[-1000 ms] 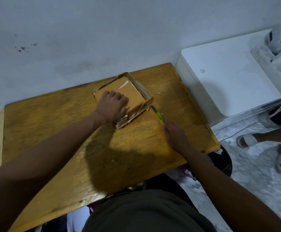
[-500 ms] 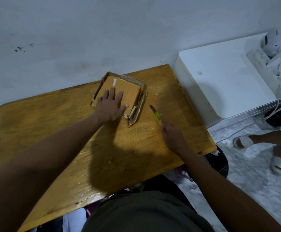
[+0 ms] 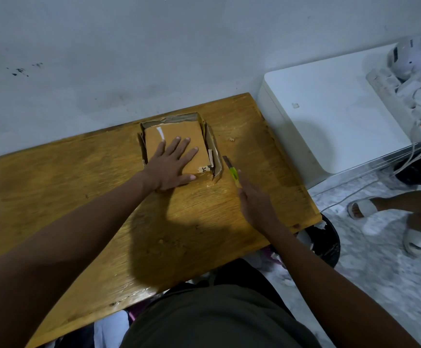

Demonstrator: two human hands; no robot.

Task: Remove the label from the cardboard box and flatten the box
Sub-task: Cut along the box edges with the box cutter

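Note:
A small brown cardboard box (image 3: 194, 131) lies on the wooden table (image 3: 79, 197) near the wall, with its flaps spread around it. White label scraps remain on its top: a strip near the far left and a bit at the near right corner. My left hand (image 3: 171, 164) lies flat on the box top, fingers apart, pressing down. My right hand (image 3: 254, 202) is to the right of the box and holds a yellow-green utility knife (image 3: 232, 172), whose blade points toward the box's right flap without touching it.
A white appliance (image 3: 330, 116) stands right of the table, with a power strip (image 3: 405, 96) and cables on it. A black bin (image 3: 325, 242) sits below the table's right corner. Another person's sandalled feet (image 3: 365, 207) are on the floor at right.
The box has been turned so that its sides run square to me. My left hand went from a fist to a flat open palm on it. The knife stays beside the box.

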